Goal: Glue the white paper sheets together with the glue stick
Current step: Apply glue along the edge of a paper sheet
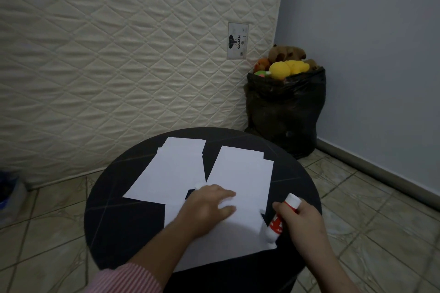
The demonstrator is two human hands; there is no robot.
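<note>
Several white paper sheets lie on a round black table (114, 226). One stack (171, 171) sits at the far left, another stack (245, 173) at the far right, and a near sheet (221, 242) lies in front of me. My left hand (209, 207) rests flat on the near sheet, fingers spread. My right hand (302, 219) grips a red and white glue stick (281, 219), tilted, with its lower tip on the near sheet's right edge. A small white cap-like object (198, 185) lies just beyond my left hand.
A quilted mattress (119, 54) leans upright behind the table. A black bag (285, 112) full of plush toys stands in the corner at the back right. Tiled floor (381, 221) surrounds the table. A blue object (7, 188) sits at the far left.
</note>
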